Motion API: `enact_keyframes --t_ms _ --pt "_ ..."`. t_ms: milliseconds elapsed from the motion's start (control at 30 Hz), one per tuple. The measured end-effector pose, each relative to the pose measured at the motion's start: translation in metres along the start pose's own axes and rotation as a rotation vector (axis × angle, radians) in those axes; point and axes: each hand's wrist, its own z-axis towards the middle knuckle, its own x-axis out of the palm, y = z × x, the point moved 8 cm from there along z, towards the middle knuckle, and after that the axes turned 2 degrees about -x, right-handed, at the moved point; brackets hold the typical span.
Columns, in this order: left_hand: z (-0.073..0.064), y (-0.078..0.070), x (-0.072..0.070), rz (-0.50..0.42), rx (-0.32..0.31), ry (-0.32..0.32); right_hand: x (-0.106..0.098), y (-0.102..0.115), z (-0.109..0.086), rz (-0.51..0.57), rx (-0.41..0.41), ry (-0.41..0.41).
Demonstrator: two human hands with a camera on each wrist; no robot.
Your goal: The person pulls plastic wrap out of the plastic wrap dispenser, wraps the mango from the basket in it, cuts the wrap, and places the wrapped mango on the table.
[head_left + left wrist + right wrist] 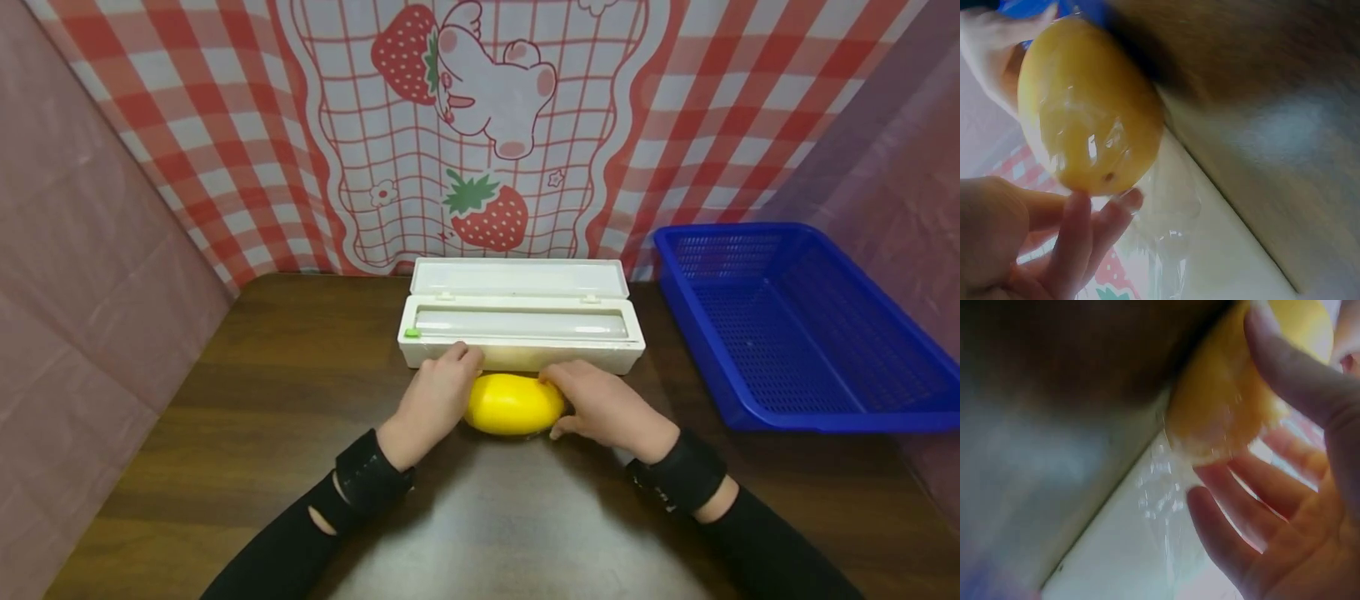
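Note:
A smooth yellow melon (514,404) lies crosswise in front of the white film dispenser, between my two hands. Clear plastic film (1172,206) clings to its skin, wrinkled and trailing toward the dispenser in both wrist views. My left hand (437,393) holds the melon's left end, bent fingertips (1079,206) against the film there. Around the right end, my right hand (600,404) grips with the thumb (1297,378) over the near side and the fingers on the far side. Loose film (1160,487) hangs beside those fingers.
Behind the melon stands the white dispenser (521,354), its lid (517,277) raised, a film roll (517,323) inside and a green slider (412,332) at its left. A blue perforated basket (738,379) sits at the right on the brown wooden table (300,350). A checked cloth (247,150) hangs behind.

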Motion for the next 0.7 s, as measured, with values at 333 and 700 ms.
enact_keyframes --t_ms 333,700 --pt "-0.002 0.011 0.005 -0.233 0.02 0.307 -0.002 -0.006 -0.001 0.063 0.025 -0.024" --pt "-0.002 0.016 0.011 -0.279 0.038 0.379 -0.004 -0.02 0.001 0.318 0.126 -0.022"
